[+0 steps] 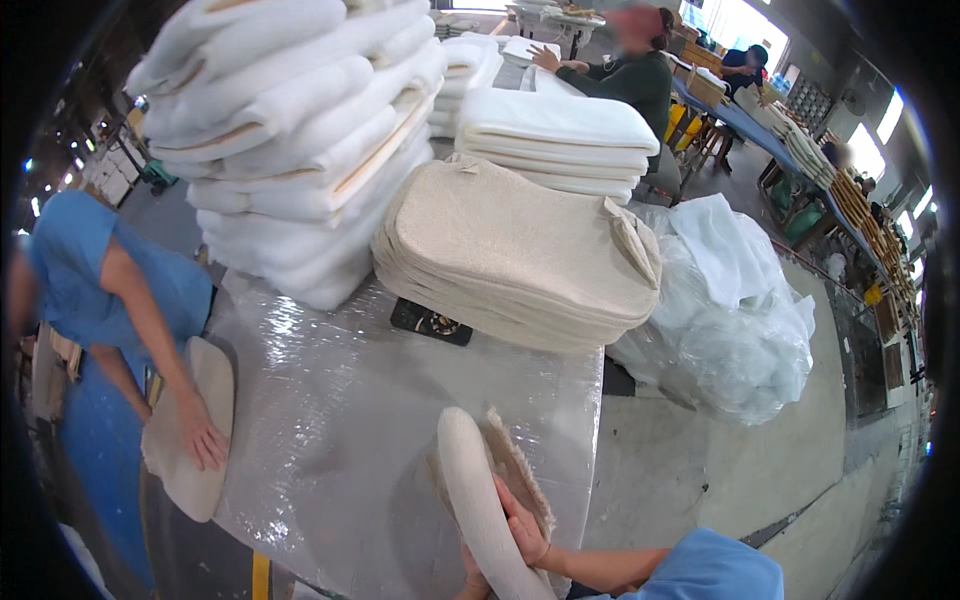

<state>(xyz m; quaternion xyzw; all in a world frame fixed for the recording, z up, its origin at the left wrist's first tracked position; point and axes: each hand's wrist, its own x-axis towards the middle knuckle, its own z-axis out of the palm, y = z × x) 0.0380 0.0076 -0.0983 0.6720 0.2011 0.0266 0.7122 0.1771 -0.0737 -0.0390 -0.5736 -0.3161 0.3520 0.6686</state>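
A beige padded cushion [462, 470] stands on edge near the table's front edge. Along its right side a fabric flap with a frayed edge [522, 462] hangs apart from it. My right hand [522, 530] reaches into the gap between flap and cushion, its fingers pressed on the pad. Low on the cushion's left side my left hand [473, 578] grips it, with most of its fingers hidden. Beyond lies a pile of beige fabric covers [520, 230], stacked flat.
Tall stacks of folded white padding [290, 130] and a lower white stack [555, 135] rise at the back. A small black tray [430, 322] sits by the beige pile. Clear plastic bags [735, 330] bulge at right. At left a co-worker's hand [203, 435] presses another beige cushion [190, 470].
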